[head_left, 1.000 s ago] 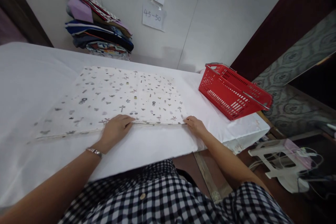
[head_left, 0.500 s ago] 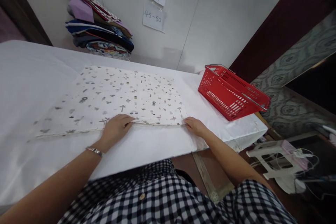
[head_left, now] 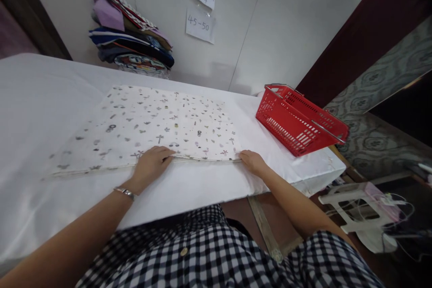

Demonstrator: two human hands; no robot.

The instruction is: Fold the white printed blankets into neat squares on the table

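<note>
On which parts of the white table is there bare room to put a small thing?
The white table is bare left of the patterned cloth, between cloth and red basket, and in front, between left hand and right hand. It is crowded along the cloth's near edge, where both hands hold it.

soft, muted indoor light, wide-angle bend
faint shadows on the pale grey panelled wall (head_left: 286,22), mild sheen on the smooth white tablecloth (head_left: 43,99); the upper right corner falls dark.
</note>
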